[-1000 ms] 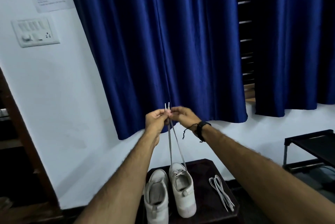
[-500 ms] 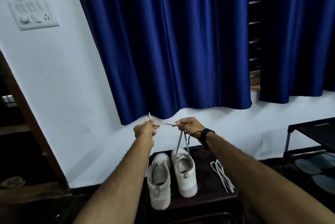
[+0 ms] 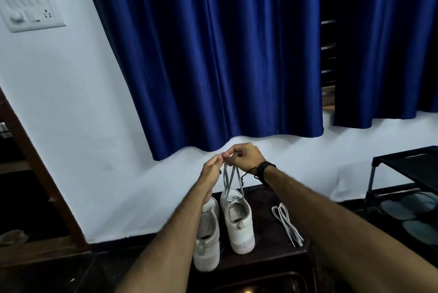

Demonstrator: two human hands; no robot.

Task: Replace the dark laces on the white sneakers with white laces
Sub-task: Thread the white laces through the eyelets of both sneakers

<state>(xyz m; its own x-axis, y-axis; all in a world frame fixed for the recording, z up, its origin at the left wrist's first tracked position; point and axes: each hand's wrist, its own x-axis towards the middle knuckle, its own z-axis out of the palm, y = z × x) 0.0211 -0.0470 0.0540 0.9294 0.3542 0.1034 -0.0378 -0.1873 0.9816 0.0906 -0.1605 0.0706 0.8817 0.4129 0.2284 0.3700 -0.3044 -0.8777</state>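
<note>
Two white sneakers stand side by side on a dark stool [image 3: 267, 200], heels toward me: the left sneaker [image 3: 207, 238] and the right sneaker [image 3: 238, 224]. A grey-white lace [image 3: 231, 180] rises from the right sneaker's eyelets, its two strands crossing. My right hand [image 3: 245, 157] pinches the lace's upper part above the shoe. My left hand [image 3: 211, 170] meets it there, fingertips pinching the lace ends. A loose white lace [image 3: 286, 224] lies bundled on the stool to the right of the shoes.
A blue curtain [image 3: 213, 55] hangs on the white wall behind the stool. A black shoe rack [image 3: 407, 169] with footwear under it stands at the right. Dark wooden shelving [image 3: 30, 174] is at the left. A switch panel [image 3: 28, 10] sits high on the wall.
Both hands have come down from a raised position, where the lace was stretched tall, to just above the right sneaker. The strands now cross, and the hands are close together.
</note>
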